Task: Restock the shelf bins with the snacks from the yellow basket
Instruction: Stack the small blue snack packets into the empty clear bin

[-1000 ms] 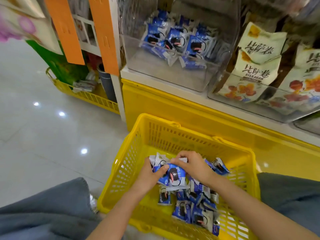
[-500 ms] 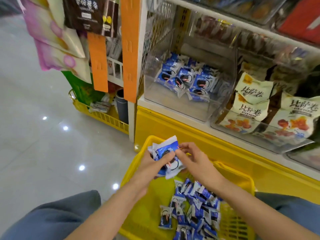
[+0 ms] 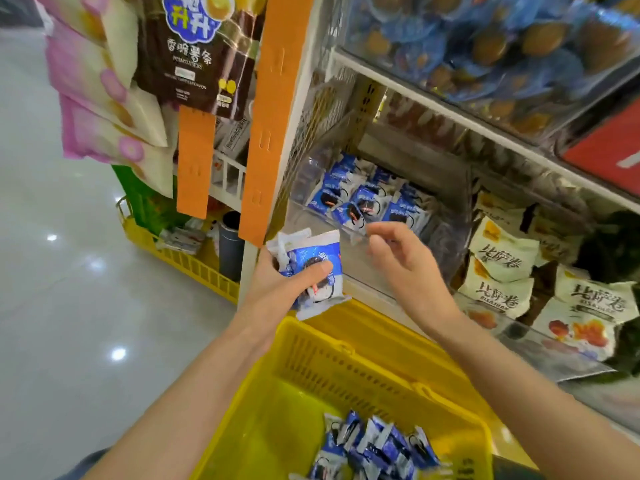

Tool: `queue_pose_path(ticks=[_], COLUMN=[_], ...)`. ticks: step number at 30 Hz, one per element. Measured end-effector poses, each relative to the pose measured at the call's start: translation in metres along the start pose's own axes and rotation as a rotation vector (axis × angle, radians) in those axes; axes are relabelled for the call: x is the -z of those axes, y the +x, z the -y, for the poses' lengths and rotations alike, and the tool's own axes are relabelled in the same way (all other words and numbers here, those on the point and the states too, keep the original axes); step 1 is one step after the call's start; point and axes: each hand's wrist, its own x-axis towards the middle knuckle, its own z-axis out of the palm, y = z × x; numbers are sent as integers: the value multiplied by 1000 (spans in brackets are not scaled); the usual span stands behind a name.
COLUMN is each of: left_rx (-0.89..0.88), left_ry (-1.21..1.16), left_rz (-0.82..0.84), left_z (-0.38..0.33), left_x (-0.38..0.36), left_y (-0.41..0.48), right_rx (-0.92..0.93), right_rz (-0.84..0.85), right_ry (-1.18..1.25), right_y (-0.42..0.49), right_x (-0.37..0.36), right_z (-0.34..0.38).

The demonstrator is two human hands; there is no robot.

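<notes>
1. Fingers (image 3: pixel 313 271) of the left hand (image 3: pixel 277 292) curl round a small bunch of blue-and-white snack packets (image 3: pixel 311 254), with the thumb pressed across the front packet. The bunch is held up above the far rim of the yellow basket (image 3: pixel 346 348), just in front of the shelf.
2. To the right of that bunch, the right hand (image 3: pixel 405 268) hovers at the front edge of the clear shelf bin (image 3: pixel 450 233). Its fingers (image 3: pixel 375 230) are loosely bent, thumb and forefinger close together, and nothing shows between them. It does not touch the held packets.
3. Inside the clear shelf bin, a heap of matching blue packets (image 3: pixel 360 202) lies toward the back.
4. Below both forearms, the yellow basket stands against the shelf's yellow base, and more loose packets (image 3: pixel 374 448) are piled in its near right corner.
5. White snack bags (image 3: pixel 502 268) printed with dark characters fill the neighbouring bin on the right.
6. Orange strips (image 3: pixel 273 116) hang down the shelf's left end, and a second yellow crate (image 3: pixel 194 268) stands on the glossy floor (image 3: pixel 52 306) beyond them.
</notes>
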Motion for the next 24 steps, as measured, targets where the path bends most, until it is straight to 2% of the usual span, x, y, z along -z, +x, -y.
queue_pose_path(ticks=[2, 4, 10, 13, 16, 19, 24], left_rx=[-33, -61, -88, -85, -54, -20, -37], left_ry=[-5, -21, -38, -38, -30, -37, -51], left_rz=[-3, -15, -31, -45, -47, -24, -6], left_z=[-8, -15, -24, -27, -26, -23, -26], left_x=[1, 3, 14, 20, 22, 20, 19], left_y=[9, 17, 39, 46, 51, 54, 53], right_rx=[1, -50, -215, -264, -231, -111, -32], right_rz=[-52, -16, 343, 424, 376, 295, 207], right_ry=[-104, -249, -556, -674, -756, -946, -1137], right_y=[38, 75, 147, 156, 158, 161, 170], right_x=[9, 11, -8, -19, -24, -16, -2], right_z=[-6, -16, -53, -65, -72, -76, -78])
